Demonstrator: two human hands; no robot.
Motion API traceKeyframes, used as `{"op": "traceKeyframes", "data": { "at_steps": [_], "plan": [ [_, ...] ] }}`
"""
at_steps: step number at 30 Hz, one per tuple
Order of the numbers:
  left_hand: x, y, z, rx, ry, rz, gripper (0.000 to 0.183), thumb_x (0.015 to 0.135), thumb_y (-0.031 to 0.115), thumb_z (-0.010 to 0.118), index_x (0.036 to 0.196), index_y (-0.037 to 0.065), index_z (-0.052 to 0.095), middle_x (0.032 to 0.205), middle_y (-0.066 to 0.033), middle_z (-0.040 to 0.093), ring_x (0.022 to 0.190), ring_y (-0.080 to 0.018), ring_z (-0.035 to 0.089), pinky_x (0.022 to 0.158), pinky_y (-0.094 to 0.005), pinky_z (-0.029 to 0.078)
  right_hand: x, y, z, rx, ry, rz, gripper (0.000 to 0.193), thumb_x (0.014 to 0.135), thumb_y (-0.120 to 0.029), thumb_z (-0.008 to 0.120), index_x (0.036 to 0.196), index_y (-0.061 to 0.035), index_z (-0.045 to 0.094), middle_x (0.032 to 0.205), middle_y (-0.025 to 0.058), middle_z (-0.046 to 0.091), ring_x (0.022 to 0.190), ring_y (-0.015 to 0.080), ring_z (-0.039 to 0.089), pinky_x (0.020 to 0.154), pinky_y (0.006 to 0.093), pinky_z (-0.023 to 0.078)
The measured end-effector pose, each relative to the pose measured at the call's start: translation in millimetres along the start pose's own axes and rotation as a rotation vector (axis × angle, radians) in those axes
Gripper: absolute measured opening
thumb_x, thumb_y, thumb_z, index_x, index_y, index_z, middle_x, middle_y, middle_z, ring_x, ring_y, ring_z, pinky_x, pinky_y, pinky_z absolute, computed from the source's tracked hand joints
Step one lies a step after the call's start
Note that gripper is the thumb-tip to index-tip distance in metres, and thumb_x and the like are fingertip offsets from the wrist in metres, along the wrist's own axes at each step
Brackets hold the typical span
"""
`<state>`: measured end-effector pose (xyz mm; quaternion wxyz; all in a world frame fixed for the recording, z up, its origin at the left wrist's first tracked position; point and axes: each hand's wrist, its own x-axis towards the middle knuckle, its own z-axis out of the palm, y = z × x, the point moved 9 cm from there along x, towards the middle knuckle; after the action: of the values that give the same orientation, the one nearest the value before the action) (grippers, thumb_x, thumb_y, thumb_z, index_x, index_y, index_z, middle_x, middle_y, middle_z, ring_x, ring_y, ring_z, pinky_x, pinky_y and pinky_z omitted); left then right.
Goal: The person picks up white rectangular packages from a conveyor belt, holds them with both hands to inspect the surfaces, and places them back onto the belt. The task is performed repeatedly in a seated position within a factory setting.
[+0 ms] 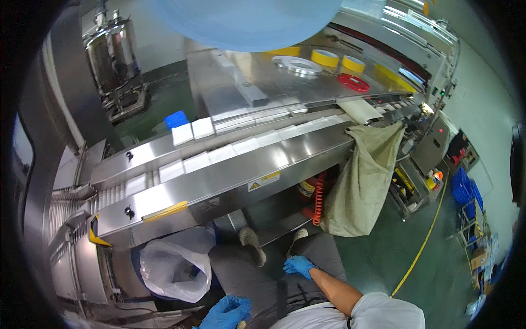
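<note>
Both my hands wear blue gloves, and I sit with my legs in grey trousers (241,274) below the conveyor. At the lower edge, my left hand (226,312) is held low beside my thigh with its fingers curled together; what they close on, if anything, is hidden. My right hand (299,266) lies on my right thigh near the knee, fingers stretched out and holding nothing. A clear plastic bag (175,268) lines a bin to the left of my legs. Ahead, a row of white folded pads (219,153) lies along the steel conveyor (230,178). Neither hand touches them.
A beige woven sack (364,181) hangs from the conveyor's right part, next to a coiled red hose (318,200). Behind, a steel table (219,88) bears yellow tape rolls (325,58) and a red ring (353,83). Blue baskets (466,189) stand far right.
</note>
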<state>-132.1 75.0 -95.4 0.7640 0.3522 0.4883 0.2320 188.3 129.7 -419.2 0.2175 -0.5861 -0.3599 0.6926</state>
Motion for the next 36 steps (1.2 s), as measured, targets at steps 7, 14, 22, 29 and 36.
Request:
{"op": "traceKeyframes", "data": {
  "at_steps": [7,14,22,29,36],
  "plan": [
    [1,9,2,-0.011,0.000,0.007,0.022,0.094,0.020,0.065,0.109,0.004,0.060,0.092,-0.0009,0.061,0.080,-0.0093,0.057,0.072,-0.0249,0.048,-10,-9,3,0.163,0.136,0.118,0.037,0.101,-0.027,0.047,0.112,0.0052,0.061,0.107,0.0189,0.068,0.093,0.0253,0.067,0.083,0.0339,0.055],
    [7,4,0,0.014,-0.018,0.088,0.022,0.094,0.020,0.066,0.108,0.004,0.061,0.090,-0.0011,0.061,0.078,-0.0097,0.057,0.071,-0.0251,0.049,-16,-13,5,0.185,0.165,0.145,0.036,0.102,-0.024,0.045,0.116,0.0063,0.059,0.108,0.0201,0.068,0.091,0.0281,0.067,0.083,0.0350,0.054],
    [9,3,4,-0.059,-0.044,0.073,0.021,0.094,0.018,0.065,0.109,0.003,0.060,0.091,-0.0018,0.061,0.077,-0.0103,0.059,0.071,-0.0257,0.050,-11,-6,-1,0.222,0.146,0.107,0.036,0.101,-0.025,0.048,0.115,0.0056,0.060,0.105,0.0200,0.069,0.088,0.0266,0.067,0.080,0.0340,0.055],
    [5,12,7,0.000,-0.066,0.082,0.024,0.095,0.020,0.065,0.110,0.002,0.060,0.091,-0.0016,0.061,0.077,-0.0090,0.057,0.070,-0.0245,0.050,-16,-10,0,0.195,0.154,0.112,0.037,0.100,-0.027,0.050,0.113,0.0053,0.060,0.105,0.0194,0.069,0.087,0.0258,0.067,0.081,0.0338,0.055],
    [3,8,5,0.032,-0.022,0.016,0.028,0.094,0.023,0.066,0.112,0.002,0.060,0.093,-0.0023,0.061,0.078,-0.0098,0.057,0.071,-0.0251,0.050,-11,-5,-1,0.182,0.145,0.118,0.037,0.100,-0.028,0.049,0.112,0.0051,0.060,0.103,0.0184,0.069,0.086,0.0249,0.067,0.080,0.0330,0.055]
  ]
}}
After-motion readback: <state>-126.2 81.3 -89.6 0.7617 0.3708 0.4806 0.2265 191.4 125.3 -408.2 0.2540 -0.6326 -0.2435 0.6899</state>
